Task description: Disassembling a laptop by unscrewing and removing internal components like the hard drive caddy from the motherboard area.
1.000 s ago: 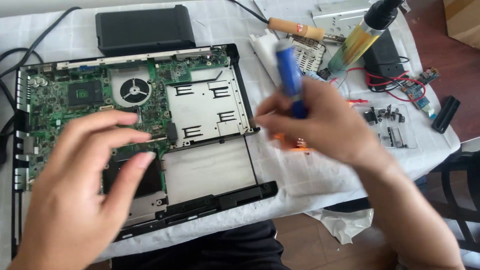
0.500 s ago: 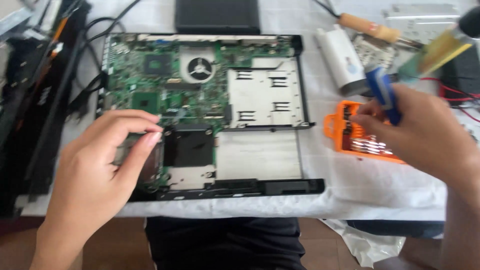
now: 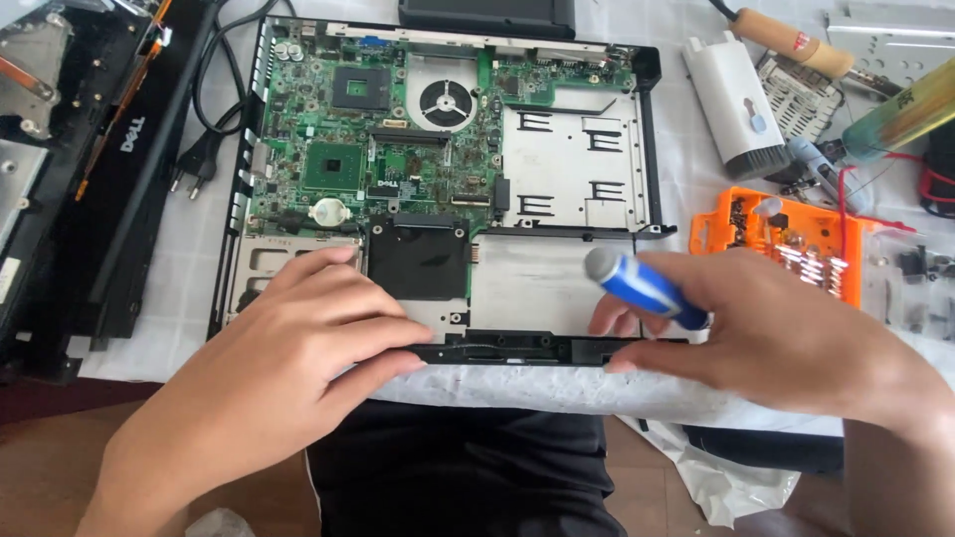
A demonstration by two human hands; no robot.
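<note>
Far left: a detached black panel [image 3: 95, 189] lies on the worktop [image 3: 189, 288], a black plug [image 3: 199, 159] just beside it; neither is touched.

Left hand [image 3: 288, 368]: fingers spread flat, nothing gripped; it rests on the near left corner of the opened laptop base [image 3: 557, 288], fingertips [image 3: 413, 333] reaching onto the black front edge strip [image 3: 527, 348]. Judgement: it serves as a brace, and pressure is best kept on the frame and strip, off the green circuit board [image 3: 338, 149] and the fan [image 3: 445, 101] farther back.

Centre: the base lies flat with its near edge at the worktop's edge; whether the strip is seated or loose cannot be told.

Right hand [image 3: 766, 333]: closed around a blue-handled screwdriver [image 3: 642, 286], handle end pointing up-left, tip hidden beneath the fingers; fingertips touch the strip's right end. Judgement: the tip wants seating square before any turn, and both ends of the strip want even handling, lest it twist or crack.

Right: orange bit case [image 3: 786, 244] open just beyond the knuckles, white brush [image 3: 736, 104] and wooden-handled iron [image 3: 786, 35] farther back; loose bits could be knocked by the wrist.
</note>
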